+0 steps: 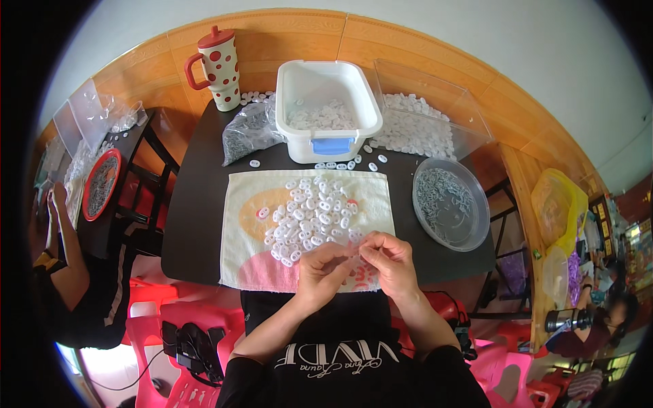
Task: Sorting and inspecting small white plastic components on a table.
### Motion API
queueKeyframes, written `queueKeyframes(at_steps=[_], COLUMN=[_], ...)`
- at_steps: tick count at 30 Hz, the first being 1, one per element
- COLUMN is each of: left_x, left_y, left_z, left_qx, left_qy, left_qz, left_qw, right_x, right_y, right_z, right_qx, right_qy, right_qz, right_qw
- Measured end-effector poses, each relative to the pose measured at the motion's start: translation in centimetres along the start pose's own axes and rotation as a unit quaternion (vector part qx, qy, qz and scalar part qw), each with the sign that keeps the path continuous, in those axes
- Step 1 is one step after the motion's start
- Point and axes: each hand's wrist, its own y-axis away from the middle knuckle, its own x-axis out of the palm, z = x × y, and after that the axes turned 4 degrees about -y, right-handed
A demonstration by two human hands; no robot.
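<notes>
My left hand point(322, 273) and my right hand point(390, 264) meet over the near right part of a patterned towel point(238, 197). Both are closed in a pinch, fingertips close together; what lies between them is too small and covered to make out. Just beyond the fingers spreads a heap of small white oval plastic pieces point(309, 216), many showing two dark holes. To the right of the towel stands a round clear tub point(450, 204) holding grey screw-like pieces point(435, 194).
Behind the towel is a white bin point(329, 143) with more white pieces inside. A clear bag of grey pieces point(248, 132) and a dotted tumbler point(221, 71) stand left of it, a clear box of white pieces point(415, 126) right. Another person's arm point(64, 245) shows far left.
</notes>
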Motion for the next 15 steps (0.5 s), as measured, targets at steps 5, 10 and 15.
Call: queueKeyframes(at_steps=[5,10,15], left_x=[0.0,0.2,0.6], left_y=[-0.1,-0.2,0.0], left_z=[0.4,0.6,0.5], left_qx=[0.016,0.079,0.107], left_qy=[-0.034,-0.172,-0.223], left_qz=[-0.007,-0.011,-0.022], left_qw=[0.999,0.982,0.969], right_x=[0.2,0.2,0.4], right_y=[0.0,-0.2,-0.1], right_z=[0.0,0.7,0.0], right_qx=[-0.035,-0.156,-0.146], right_qy=[0.062,0.193,0.182], right_qz=[-0.001,-0.007,0.004], right_qw=[0.997,0.969,0.972])
